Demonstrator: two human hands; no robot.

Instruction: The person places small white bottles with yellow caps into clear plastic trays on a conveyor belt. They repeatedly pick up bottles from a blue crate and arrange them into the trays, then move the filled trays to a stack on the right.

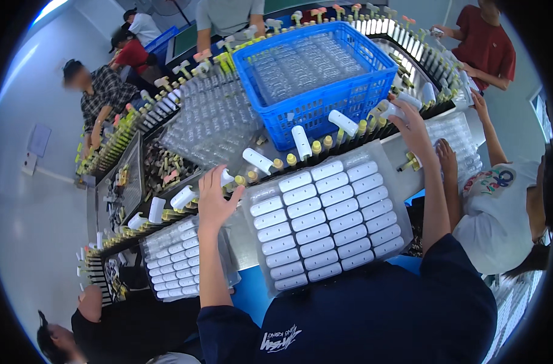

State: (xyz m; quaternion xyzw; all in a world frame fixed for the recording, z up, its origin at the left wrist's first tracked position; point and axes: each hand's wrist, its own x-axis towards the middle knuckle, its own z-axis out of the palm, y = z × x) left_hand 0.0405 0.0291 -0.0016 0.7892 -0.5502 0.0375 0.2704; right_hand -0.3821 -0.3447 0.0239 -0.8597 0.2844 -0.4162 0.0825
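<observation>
Nearest: clear tray right in front of the torso, packed with white capsule-shaped plastic pieces lying flat in three neat columns, sides touching. They look light, rigid, smooth and glossy, so probably slippery; I'd pinch one across the short width near mid-length, not by the rounded ends. The thin tray looks flexy, so support it from under rather than by one edge. A second tray of the same pieces sits to the left, partly under the left forearm. Left hand is just past the tray's far-left corner at the conveyor ring, fingers curled onto a white piece seated on a yellow peg; it reads as a fingertip pinch, but whether it's fully closed I cannot tell. Right hand reaches further out to the right side of the ring, fingers wrapped on another white piece, so grasping it. More white pieces sit tilted on pegs between the hands. Beyond the ring: blue crate holding clear trays, with clear stacked trays to its left. Other workers around the ring; one in a white shirt close on the right, well clear of both hands.
</observation>
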